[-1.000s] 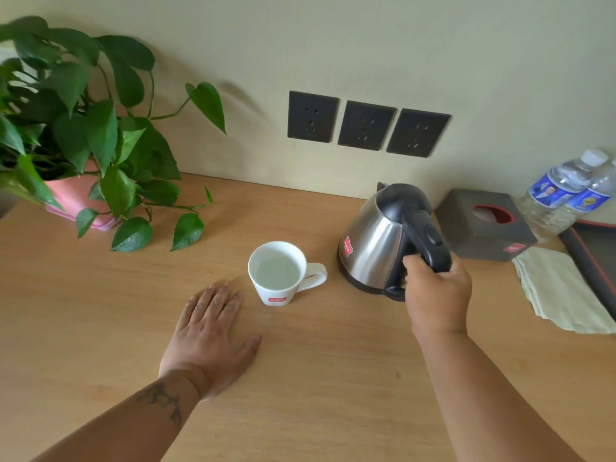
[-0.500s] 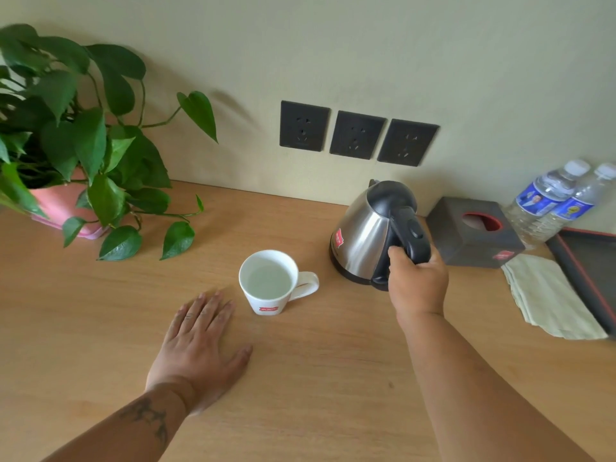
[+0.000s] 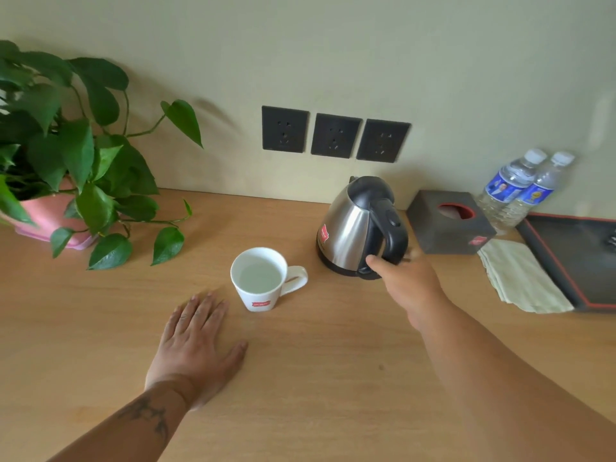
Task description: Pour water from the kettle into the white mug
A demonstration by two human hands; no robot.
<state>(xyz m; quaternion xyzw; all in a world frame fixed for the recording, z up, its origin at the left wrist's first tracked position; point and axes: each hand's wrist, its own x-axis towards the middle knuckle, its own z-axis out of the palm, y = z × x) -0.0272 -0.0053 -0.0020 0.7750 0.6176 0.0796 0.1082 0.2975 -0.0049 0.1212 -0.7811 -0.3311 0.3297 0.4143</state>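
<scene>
The white mug (image 3: 255, 296) stands on the wooden table (image 3: 333, 378) with water in it, its handle pointing right. To its right the steel kettle (image 3: 346, 231), with a black lid and handle, stands upright on the table. My right hand (image 3: 411, 286) is just below the kettle's handle with its fingers loosened and blurred; the thumb is near the handle's lower end and no longer wrapped around it. My left hand (image 3: 196, 341) lies flat on the table, fingers spread, just in front and left of the mug.
A potted plant (image 3: 66, 161) in a pink pot fills the back left. Right of the kettle sit a dark tissue box (image 3: 450, 225), two water bottles (image 3: 520, 188), a folded cloth (image 3: 523, 281) and a black tray (image 3: 580, 255). Three wall sockets (image 3: 335, 136) are behind.
My right hand was gripping the standing kettle's handle; now it has loosened and slid down off the handle. The left hand, mug and kettle stay in place.
</scene>
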